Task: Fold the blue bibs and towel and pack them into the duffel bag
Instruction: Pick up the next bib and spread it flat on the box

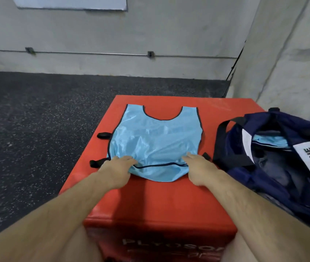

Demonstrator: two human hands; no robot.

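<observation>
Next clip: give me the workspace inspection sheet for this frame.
Surface: red padded box, flat top.
Job's things: light blue bib spread flat on the box, neck hole away; navy duffel bag open at the box's right side, blue cloth inside.
Clutter: nothing seen.
Hands: left hand and right hand at the bib's near hem; grip unclear.
Cables: nothing seen.
Surroundings: dark speckled floor, concrete wall with a conduit.

- Left hand (116, 170) and right hand (200, 170): fingertips partly buried in the cloth at the near hem of the blue bib (156, 140)
- Duffel bag (275, 186): cut off by the right picture edge; interior dark, contents unidentifiable beyond one light blue strip
- Red box (160, 201): front lettering blurred, lower lines unreadable, cut by the bottom edge
</observation>
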